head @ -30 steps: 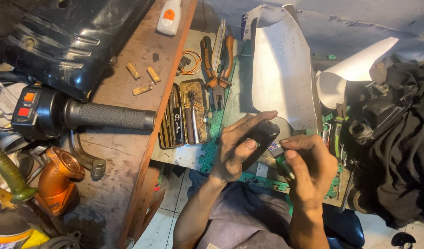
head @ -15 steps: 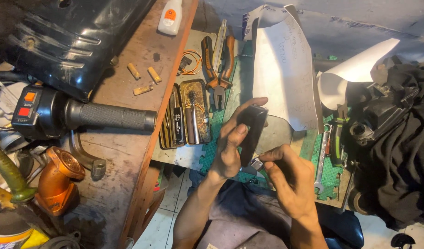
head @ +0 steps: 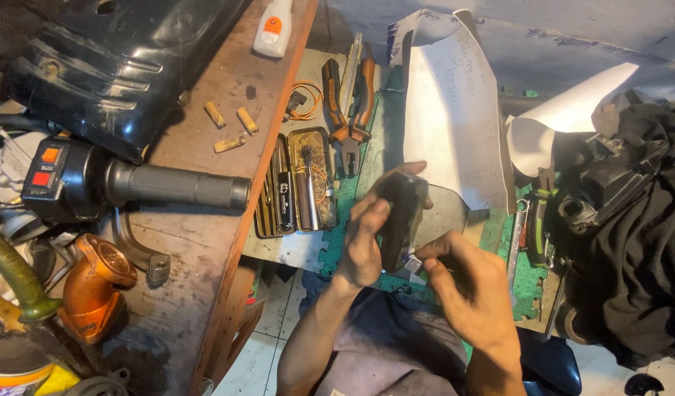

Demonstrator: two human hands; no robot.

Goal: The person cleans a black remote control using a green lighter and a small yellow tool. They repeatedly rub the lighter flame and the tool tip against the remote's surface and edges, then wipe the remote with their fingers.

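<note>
Left hand point(head: 363, 246) clamps dark block-shaped part point(head: 402, 216) by long sides; right hand point(head: 469, 286) pinches small piece at lower end. Part looks rigid, light, smooth; grip edges.

a brown wooden bench point(head: 205, 242) runs down the left. on it lie a black handlebar grip point(head: 172, 188), three short brass pieces point(head: 231, 126), a white bottle point(head: 273, 28) at the far end and a curved metal part point(head: 141, 255) nearer. right of the bench, orange-handled pliers point(head: 348, 103) rest on a green mat point(head: 352, 220).
</note>
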